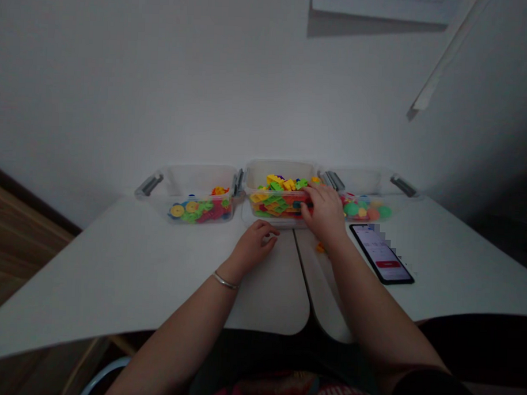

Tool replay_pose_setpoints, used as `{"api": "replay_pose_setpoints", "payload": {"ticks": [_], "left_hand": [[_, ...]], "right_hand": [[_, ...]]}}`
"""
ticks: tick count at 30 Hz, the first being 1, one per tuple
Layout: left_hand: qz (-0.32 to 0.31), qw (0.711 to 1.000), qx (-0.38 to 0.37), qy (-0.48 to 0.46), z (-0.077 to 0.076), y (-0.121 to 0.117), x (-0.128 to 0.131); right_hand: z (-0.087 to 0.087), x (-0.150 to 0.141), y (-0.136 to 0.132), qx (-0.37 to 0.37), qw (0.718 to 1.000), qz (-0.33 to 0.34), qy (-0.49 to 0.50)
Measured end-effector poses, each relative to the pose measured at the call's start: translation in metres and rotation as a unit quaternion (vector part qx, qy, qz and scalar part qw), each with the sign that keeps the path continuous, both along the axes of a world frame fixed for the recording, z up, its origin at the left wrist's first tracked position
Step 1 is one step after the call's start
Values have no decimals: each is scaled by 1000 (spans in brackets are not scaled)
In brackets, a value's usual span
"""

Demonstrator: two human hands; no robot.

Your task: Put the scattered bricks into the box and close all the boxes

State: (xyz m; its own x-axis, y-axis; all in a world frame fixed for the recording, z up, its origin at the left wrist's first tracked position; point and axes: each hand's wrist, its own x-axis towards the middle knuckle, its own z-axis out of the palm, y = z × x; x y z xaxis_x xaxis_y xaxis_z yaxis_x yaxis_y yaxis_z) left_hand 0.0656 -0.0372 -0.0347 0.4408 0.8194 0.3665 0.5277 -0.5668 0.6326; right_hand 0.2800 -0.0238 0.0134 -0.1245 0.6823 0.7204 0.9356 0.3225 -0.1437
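My left hand (255, 243) rests over the white table in front of the middle bin, fingers loosely curved and apart, with nothing visible in it. At the front right corner of the clear middle bin (286, 165) is my right hand (326, 211). Its fingers reach over the rim by the building pieces, while the thumb sits apart, lower down at the front wall; no held piece shows. Yellow, green and orange plastic building pieces (274, 205) fill much of this bin. A small orange piece (320, 247) lies on the table, partly hidden by my right wrist.
Left stands a clear bin (190, 177) with round yellow, green and red pieces. Another clear bin (359, 179) at right holds green, red and orange pieces. A lit phone (382, 254) lies right of my right forearm. A seam (302, 265) divides the tabletop; a wall rises behind.
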Motion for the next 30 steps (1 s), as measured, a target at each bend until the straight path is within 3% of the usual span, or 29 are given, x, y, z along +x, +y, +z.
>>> {"api": "replay_pose_setpoints", "payload": {"ticks": [6, 16, 20, 24, 30], "left_hand": [[0, 1000, 13, 13, -2, 2, -1], [-3, 1000, -5, 1, -2, 1, -1], [0, 1000, -7, 0, -2, 2, -1], [-3, 1000, -9, 1, -1, 1, -2], [-1, 1000, -12, -8, 2, -2, -2]], "right_hand": [[-4, 6, 1, -7, 999, 45, 24], [-12, 22, -23, 67, 983, 87, 147], [-25, 26, -31, 6, 991, 50, 127], [-35, 24, -45, -69, 996, -25, 46], [-43, 17, -70, -164, 976, -131, -56]]}}
